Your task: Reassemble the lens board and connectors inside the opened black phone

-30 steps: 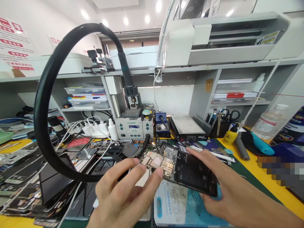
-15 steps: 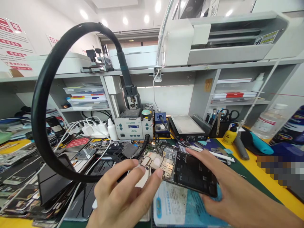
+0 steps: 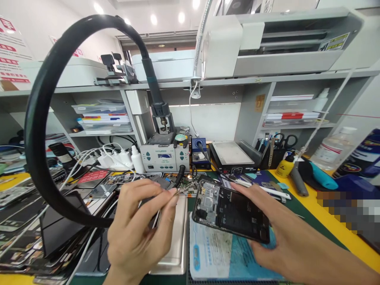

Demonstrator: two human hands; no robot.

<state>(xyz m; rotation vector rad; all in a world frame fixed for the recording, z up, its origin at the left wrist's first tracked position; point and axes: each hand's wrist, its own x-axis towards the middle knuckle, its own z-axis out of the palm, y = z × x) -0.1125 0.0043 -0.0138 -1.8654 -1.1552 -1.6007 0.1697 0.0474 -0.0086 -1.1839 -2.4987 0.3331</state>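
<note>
My right hand [image 3: 276, 225] grips an opened smartphone [image 3: 237, 213] along its lower end, thumb on one edge and fingers on the other. Its black inner side faces up, and a bare metal bay shows at the left end. To the left, my left hand [image 3: 142, 225] pinches a phone circuit board [image 3: 181, 190] between thumb and fingers. The board appears nearly edge-on, apart from the phone, and is mostly covered by the fingers. Under the phone lies a blue and white pad [image 3: 213, 253]. A pale gold phone shell [image 3: 176, 233] rests beneath my left hand.
A black flexible hose [image 3: 35, 118] loops at left from the hot-air station [image 3: 166, 162]. Stacked phone parts [image 3: 26, 233] crowd the left side. A heating plate [image 3: 233, 154] stands at the back. On the right are a yellow bottle [image 3: 285, 166] and a blue-handled tool [image 3: 325, 177].
The circuit board has come out of the smartphone and moved left with my left hand, tilting edge-on. The phone's metal bay is now exposed. My right hand keeps its hold.
</note>
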